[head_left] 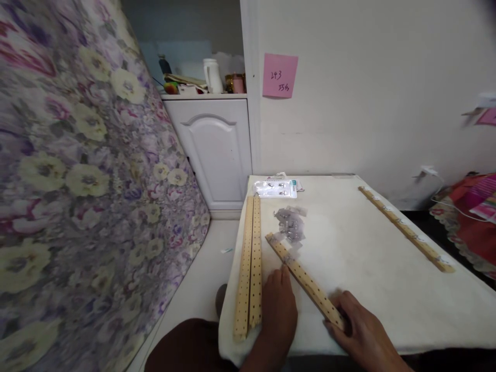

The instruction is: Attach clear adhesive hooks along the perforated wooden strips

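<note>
A perforated wooden strip (306, 281) lies slantwise on the white table (372, 268). My right hand (362, 330) grips its near end, fingers curled round it. My left hand (279, 307) rests flat on the table beside the strip's middle, fingertips touching the wood near a small metal fitting. Two more perforated strips (250, 266) lie side by side at the table's left edge. A pile of small bagged metal hooks (291, 225) sits just beyond the slanted strip's far end.
A clear blister pack of hooks (276, 188) lies at the table's back. Another strip with fittings (405, 227) lies at the right. A floral mattress (77, 181) leans at the left, a white cabinet (215, 150) behind it. A pink note (279, 75) hangs on the wall.
</note>
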Motion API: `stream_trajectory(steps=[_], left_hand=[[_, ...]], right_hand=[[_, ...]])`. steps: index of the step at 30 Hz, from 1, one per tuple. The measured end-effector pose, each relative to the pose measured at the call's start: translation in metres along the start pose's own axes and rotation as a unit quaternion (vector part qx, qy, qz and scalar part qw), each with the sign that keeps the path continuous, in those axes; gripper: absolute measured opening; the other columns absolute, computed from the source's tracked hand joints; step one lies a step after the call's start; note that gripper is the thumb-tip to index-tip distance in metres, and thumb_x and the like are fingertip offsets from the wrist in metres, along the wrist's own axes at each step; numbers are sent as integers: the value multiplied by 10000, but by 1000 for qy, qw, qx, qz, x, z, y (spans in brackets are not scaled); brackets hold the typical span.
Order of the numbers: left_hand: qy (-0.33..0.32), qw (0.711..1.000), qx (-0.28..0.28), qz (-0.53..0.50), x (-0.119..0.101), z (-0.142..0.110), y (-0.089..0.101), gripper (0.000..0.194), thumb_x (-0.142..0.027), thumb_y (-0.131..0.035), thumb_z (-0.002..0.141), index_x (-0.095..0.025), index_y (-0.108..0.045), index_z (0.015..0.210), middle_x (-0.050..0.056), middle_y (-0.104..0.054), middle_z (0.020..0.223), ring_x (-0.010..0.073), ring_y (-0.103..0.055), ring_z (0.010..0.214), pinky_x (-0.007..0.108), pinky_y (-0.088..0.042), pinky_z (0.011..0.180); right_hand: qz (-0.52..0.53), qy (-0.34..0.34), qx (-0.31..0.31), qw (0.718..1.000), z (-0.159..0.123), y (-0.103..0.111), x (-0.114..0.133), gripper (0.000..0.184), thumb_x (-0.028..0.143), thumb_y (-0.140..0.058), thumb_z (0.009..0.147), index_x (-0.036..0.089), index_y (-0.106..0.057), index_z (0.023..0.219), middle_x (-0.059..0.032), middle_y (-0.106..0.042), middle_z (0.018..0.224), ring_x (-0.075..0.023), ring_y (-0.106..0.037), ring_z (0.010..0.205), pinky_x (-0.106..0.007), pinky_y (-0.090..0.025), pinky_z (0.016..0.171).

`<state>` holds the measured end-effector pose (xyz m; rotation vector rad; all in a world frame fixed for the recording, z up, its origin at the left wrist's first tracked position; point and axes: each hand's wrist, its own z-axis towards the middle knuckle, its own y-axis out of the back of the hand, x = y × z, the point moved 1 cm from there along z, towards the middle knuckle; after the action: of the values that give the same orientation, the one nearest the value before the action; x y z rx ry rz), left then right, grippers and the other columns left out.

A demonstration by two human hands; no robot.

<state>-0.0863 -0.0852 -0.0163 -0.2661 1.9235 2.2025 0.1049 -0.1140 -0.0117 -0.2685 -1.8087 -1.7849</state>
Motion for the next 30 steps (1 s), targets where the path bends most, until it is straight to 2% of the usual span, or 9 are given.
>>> stream_trajectory(steps=[15, 23, 26, 30], left_hand=[[20, 999, 28, -37, 0, 2, 4, 507, -9, -287, 833, -109, -456, 1301, 126, -571, 1099, 248, -494, 1007, 388, -381, 895], [11, 999, 33, -36, -1, 1, 8, 486, -14, -293, 834, -110, -483, 1270, 114, -564, 1099, 249, -490, 1017, 381, -370, 909], [8, 998, 43, -48, 0, 2, 12, 451, -17, -308, 820, -147, -538, 1187, 90, -562, 1070, 237, -489, 987, 367, -375, 882], [7, 997, 58, -50, 0, 3, 16, 399, -21, -318, 809, -163, -575, 1078, 77, -554, 1034, 228, -482, 956, 368, -379, 853]], right_hand=[[-9, -5, -22, 1000, 7, -2, 14, 110, 323, -558, 746, 235, -552, 812, -8, -602, 776, -168, -605, 652, -257, -460, 573], [73, -13, 16, 997, 9, 8, 12, 182, 385, -567, 777, 230, -547, 870, 17, -597, 761, -149, -575, 647, -245, -443, 587], [124, 4, -10, 992, 29, 13, 6, 178, 376, -495, 836, 207, -549, 812, 18, -562, 682, -145, -542, 622, -246, -423, 575], [223, -9, -62, 973, 84, 8, -7, 191, 370, -525, 804, 192, -589, 780, 9, -575, 677, -156, -533, 637, -269, -426, 605]])
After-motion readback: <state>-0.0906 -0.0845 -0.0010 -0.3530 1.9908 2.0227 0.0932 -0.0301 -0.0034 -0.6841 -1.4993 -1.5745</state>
